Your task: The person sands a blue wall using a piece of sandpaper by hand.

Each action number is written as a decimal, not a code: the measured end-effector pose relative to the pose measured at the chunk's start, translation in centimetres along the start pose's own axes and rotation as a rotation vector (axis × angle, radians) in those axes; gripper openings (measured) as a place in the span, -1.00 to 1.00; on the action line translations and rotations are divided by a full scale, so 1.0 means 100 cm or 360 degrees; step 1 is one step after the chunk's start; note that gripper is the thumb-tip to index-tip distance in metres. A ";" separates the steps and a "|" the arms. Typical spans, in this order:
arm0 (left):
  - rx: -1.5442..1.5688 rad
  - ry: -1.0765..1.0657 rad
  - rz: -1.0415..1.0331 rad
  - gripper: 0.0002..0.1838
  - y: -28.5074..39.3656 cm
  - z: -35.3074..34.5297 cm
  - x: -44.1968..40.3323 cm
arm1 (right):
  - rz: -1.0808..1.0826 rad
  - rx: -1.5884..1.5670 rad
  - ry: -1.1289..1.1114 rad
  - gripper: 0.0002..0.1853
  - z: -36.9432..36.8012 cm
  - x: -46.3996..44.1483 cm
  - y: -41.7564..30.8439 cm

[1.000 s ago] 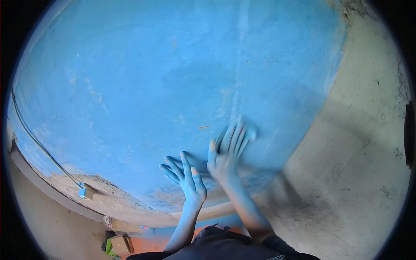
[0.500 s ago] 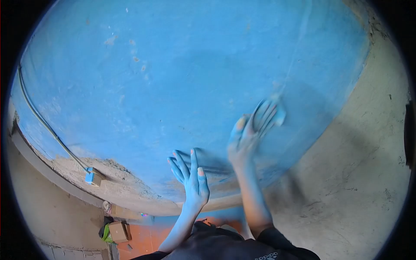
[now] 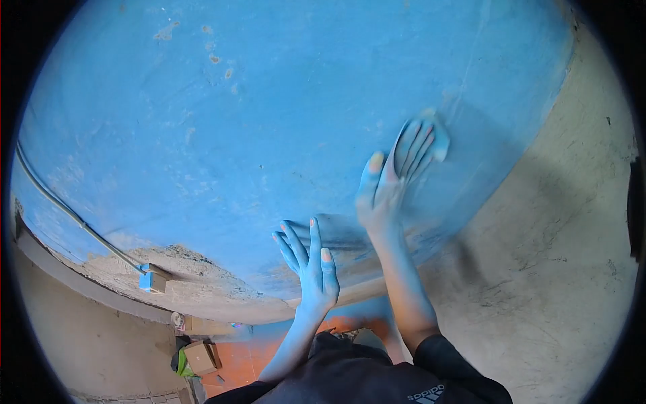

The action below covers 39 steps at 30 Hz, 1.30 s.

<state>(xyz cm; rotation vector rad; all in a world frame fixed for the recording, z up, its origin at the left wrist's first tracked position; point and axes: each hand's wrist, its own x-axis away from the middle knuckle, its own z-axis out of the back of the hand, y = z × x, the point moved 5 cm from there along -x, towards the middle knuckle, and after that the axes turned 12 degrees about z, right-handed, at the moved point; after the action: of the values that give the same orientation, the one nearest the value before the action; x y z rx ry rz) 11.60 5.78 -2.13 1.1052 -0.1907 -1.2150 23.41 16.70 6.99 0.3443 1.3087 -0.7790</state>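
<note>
My right hand (image 3: 382, 202) presses a thin, dust-coated sheet of sandpaper (image 3: 441, 138) against a blue painted wall (image 3: 289, 114). The sheet curls up beside my fingers and sticks out past their tips; most of it is hidden beneath them. Lower down and to the left, my left hand (image 3: 316, 276) is open with its fingers apart and nothing in it. Its fingertips are at the lower part of the wall, though I cannot tell how firmly they touch. Blue dust covers both hands and forearms.
At the lower left, a cable (image 3: 81, 219) runs down the wall to a small electrical box (image 3: 153, 278) beside crumbling plaster (image 3: 195, 279). A bare grey wall (image 3: 538, 269) stands at the right. On the orange floor (image 3: 239, 360) lies a cardboard box (image 3: 200, 358).
My right hand has slid the sandpaper slightly up the wall. My left hand sits a little further right and higher in view. The camera's view has also shifted.
</note>
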 end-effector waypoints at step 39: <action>0.0461 0.0294 0.0160 -0.30 -0.024 0.047 -0.006 | 0.0387 0.0085 -0.0379 -0.26 -0.043 0.123 -0.046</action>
<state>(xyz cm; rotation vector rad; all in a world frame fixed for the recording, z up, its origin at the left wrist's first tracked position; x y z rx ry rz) 6.75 3.74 -1.35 1.4356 -0.2835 -1.0090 17.87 12.29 -4.88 0.4310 1.0024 -0.6292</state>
